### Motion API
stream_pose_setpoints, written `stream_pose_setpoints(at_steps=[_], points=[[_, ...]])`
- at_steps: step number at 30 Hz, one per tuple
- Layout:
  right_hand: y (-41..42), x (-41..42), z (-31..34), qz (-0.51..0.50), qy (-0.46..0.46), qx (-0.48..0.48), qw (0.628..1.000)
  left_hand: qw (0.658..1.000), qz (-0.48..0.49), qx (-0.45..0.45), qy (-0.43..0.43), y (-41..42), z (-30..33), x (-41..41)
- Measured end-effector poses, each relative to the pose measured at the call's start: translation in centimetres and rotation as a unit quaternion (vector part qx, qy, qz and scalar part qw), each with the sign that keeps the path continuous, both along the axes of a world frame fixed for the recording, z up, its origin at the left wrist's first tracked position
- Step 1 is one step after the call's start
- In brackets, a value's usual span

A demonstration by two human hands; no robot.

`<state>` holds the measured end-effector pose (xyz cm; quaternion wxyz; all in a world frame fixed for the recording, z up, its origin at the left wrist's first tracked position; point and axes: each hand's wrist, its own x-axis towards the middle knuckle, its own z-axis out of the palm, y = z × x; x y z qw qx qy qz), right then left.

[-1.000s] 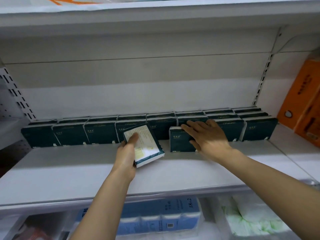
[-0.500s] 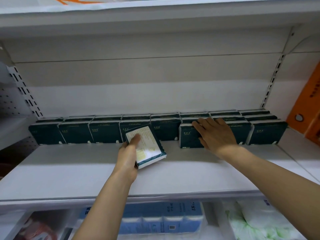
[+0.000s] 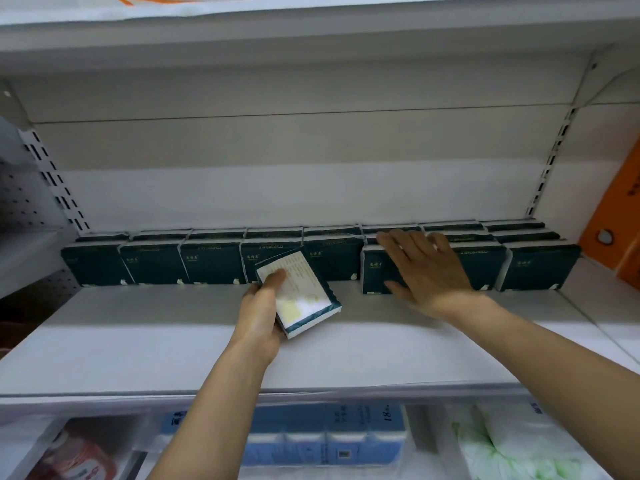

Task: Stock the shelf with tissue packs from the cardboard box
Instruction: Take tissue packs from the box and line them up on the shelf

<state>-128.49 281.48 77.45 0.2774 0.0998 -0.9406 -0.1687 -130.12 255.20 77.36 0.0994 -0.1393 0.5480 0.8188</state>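
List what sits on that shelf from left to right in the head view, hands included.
Row of dark green tissue packs → left hand holding a tilted pack → right hand flat on a forward-standing pack → end pack → orange boxes.

shelf (image 3: 173, 341) front bare — row of tissue packs (image 3: 207, 265) blocks rear

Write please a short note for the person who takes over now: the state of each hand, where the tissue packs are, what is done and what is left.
Left hand: grips one pack, label side up, tilted, just above the shelf in front of the row.
Right hand: open, fingers flat on a standing pack that sits a little forward of the row.
Row: dark green packs stand along the back of the shelf, several deep on the right.
Done: back rows placed.
Left: probably set down the held pack and fill the front of the shelf. The cardboard box is not in view.
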Motion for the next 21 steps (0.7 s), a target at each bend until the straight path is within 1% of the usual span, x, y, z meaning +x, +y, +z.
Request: stream_pose_setpoints(at_steps=[1, 3, 4, 5, 7, 8, 9, 10, 11, 12, 14, 15, 16, 17, 21], points=[[-0.7, 0.5, 0.1, 0.050, -0.006, -0.015, 0.999, 1.000, 0.001, 0.004, 0.001, 0.1, 0.0, 0.0], [-2.5, 1.2, 0.2, 0.156, -0.042, -0.014, 0.987, 1.000, 0.003, 0.011, 0.002, 0.4, 0.0, 0.0], [-3.8, 1.5, 0.2, 0.189, -0.062, -0.012, 0.980, 1.000, 0.001, 0.012, 0.005, 0.6, 0.1, 0.0], [-5.0, 1.7, 0.1, 0.207, -0.072, -0.012, 0.976, 1.000, -0.006, 0.012, 0.011, 0.8, 0.1, 0.1], [-6.9, 1.7, 0.0, 0.219, -0.063, -0.029, 0.973, 0.999, -0.026, 0.015, 0.023, 0.9, 0.4, 0.3], [-7.5, 1.7, -0.1, 0.222, -0.058, -0.054, 0.972, 0.999, -0.038, 0.016, 0.028, 0.8, 0.5, 0.4], [-8.0, 1.6, 0.1, 0.223, -0.066, -0.107, 0.967, 0.998, -0.048, 0.018, 0.032, 0.6, 0.6, 0.6], [-8.4, 1.6, 0.4, 0.215, -0.089, -0.194, 0.953, 0.998, -0.050, 0.023, 0.034, 0.3, 0.6, 0.7], [-8.7, 1.6, 0.6, 0.192, -0.133, -0.304, 0.923, 0.998, -0.039, 0.027, 0.034, 0.0, 0.6, 0.6], [-9.0, 1.6, 0.9, 0.164, -0.164, -0.422, 0.877, 0.999, -0.017, 0.021, 0.032, -0.3, 0.5, 0.6], [-9.3, 1.1, 1.2, 0.108, -0.181, -0.618, 0.757, 0.999, 0.032, -0.015, 0.026, -0.9, 0.4, 0.3], [-9.2, 0.6, 1.2, 0.091, -0.188, -0.682, 0.701, 0.998, 0.047, -0.033, 0.023, -1.1, 0.3, 0.2], [-9.0, 0.3, 1.1, 0.083, -0.196, -0.719, 0.662, 0.997, 0.054, -0.047, 0.022, -1.3, 0.3, 0.2], [-8.9, 0.0, 1.0, 0.082, -0.204, -0.736, 0.641, 0.997, 0.054, -0.057, 0.025, -1.5, 0.3, 0.1], [-8.8, -0.3, 0.3, 0.098, -0.226, -0.754, 0.609, 0.994, 0.037, -0.085, 0.050, -1.9, -0.2, 0.1]])
